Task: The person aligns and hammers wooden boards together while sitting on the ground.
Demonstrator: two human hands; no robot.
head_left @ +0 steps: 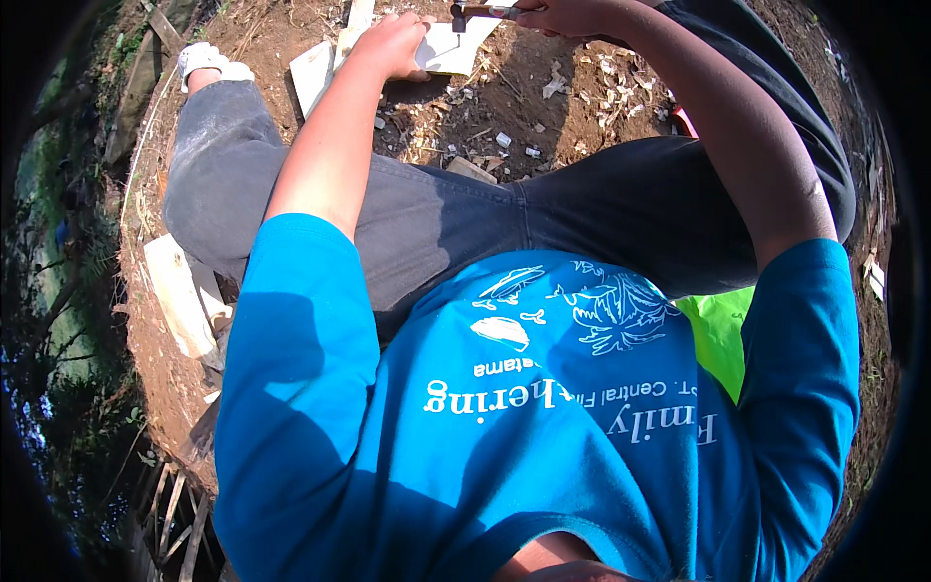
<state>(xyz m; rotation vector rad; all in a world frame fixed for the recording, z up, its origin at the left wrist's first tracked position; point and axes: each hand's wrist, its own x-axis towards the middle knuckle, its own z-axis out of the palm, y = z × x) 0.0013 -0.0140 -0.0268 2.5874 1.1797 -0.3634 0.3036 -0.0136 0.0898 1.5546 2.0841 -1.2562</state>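
Observation:
At the top of the view my left hand (394, 45) grips the left part of a pale wooden board (452, 52), its thumb along the near edge. My right hand (562, 16) is closed round the handle of a hammer (483, 12), which reaches leftward over the board. Just under the hammer's dark head a thin dark upright line shows on the board. It looks like a nail, though I cannot tell whether the head touches it. Another pale wood piece (312, 78) lies left of my left hand.
Brown soil (524, 97) strewn with wood chips (611, 87) lies between my spread legs. More pale boards (179, 296) rest beside my left knee. Bright green material (720, 335) shows by my right side. Plants and wooden sticks (175, 514) stand along the left.

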